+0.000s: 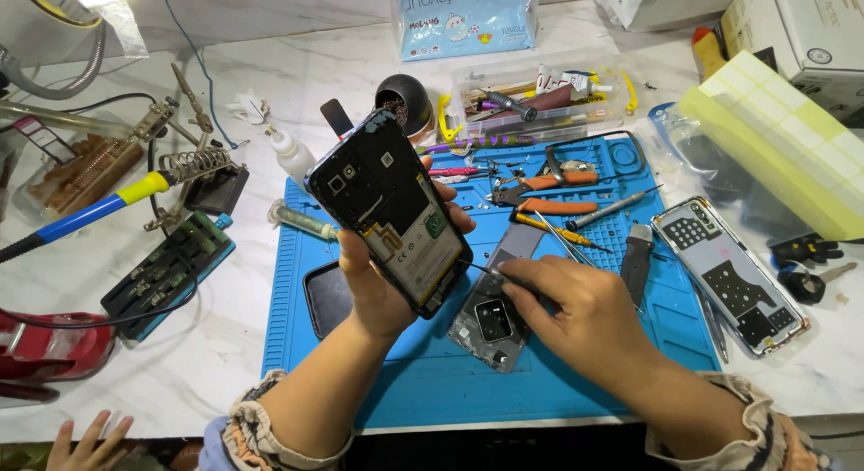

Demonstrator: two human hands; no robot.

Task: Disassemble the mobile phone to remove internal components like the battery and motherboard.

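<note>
My left hand point(373, 287) holds an opened black smartphone point(389, 210) tilted up above the blue work mat point(432, 372), its back cover off and the inner boards showing. My right hand point(576, 314) grips a thin metal tool point(481, 270) whose tip reaches toward the phone's lower edge. Under my right hand, on the mat, lies a grey phone back cover point(495, 322) with a square camera cutout.
Orange-handled pliers point(549, 192), tweezers and screwdrivers lie at the mat's top. A second opened phone point(729, 273) lies to the right. A soldering iron point(99, 206) in its stand is on the left. A clear parts box point(531, 98) is behind. Another person's small hand point(85, 439) is at bottom left.
</note>
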